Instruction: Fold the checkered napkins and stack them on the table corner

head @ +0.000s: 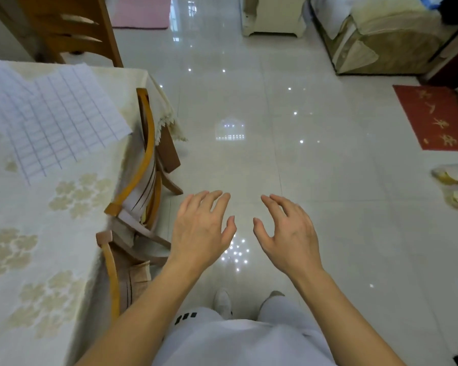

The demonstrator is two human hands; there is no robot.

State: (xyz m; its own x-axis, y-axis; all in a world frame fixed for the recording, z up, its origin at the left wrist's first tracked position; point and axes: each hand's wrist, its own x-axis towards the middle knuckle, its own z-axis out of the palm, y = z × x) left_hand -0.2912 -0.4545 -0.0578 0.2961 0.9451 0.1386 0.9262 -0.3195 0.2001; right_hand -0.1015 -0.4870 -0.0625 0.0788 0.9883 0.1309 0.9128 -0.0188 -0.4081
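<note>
Checkered napkins (pixel 50 114) sit at 10 o'clock on the desk (pixel 50 233), both grips, left hand (pixel 200 233) and right hand (pixel 288 233), open and empty, so probably turn left, pinch two corners.

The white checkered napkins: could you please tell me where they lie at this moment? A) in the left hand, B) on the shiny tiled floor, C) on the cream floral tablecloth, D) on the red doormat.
C: the white checkered napkins lie spread on the cream floral tablecloth, while the left hand and right hand hang open and bare above the tiled floor.
</note>
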